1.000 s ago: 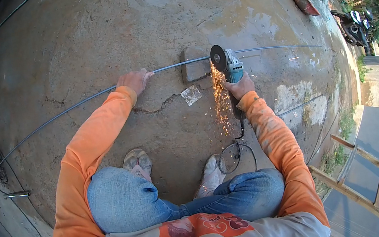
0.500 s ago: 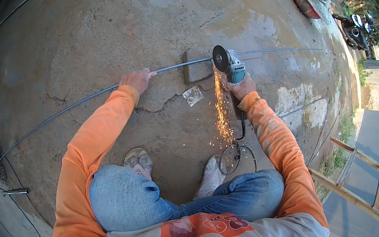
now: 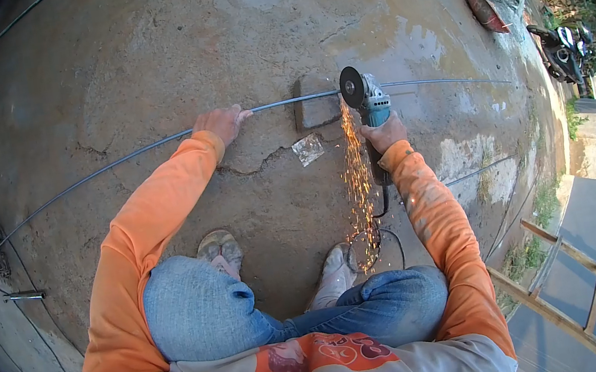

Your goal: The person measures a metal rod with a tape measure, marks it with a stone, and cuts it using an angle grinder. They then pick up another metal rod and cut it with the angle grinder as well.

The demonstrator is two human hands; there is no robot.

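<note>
Head view, cracked concrete ground (image 3: 142, 55): left hand (image 3: 222, 123) holds rod (image 3: 119, 159), right hand (image 3: 384, 133) grips grinder (image 3: 371, 99).

Outdoor daylight, soft and warm; we record even brightness across the concrete (image 3: 145, 70), shadows faint and diffuse. Sparks (image 3: 357, 170) below the angle grinder (image 3: 371, 99) burn crisp orange, slightly streaked. Strong fisheye curvature; black vignette rings the frame; centre sharp, edges softer

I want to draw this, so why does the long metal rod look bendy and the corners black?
Head view: the fisheye lens likely bows the steel rod and rings the frame in black; daylight is soft, and the sparks under the angle grinder smear into bright streaks.
</note>
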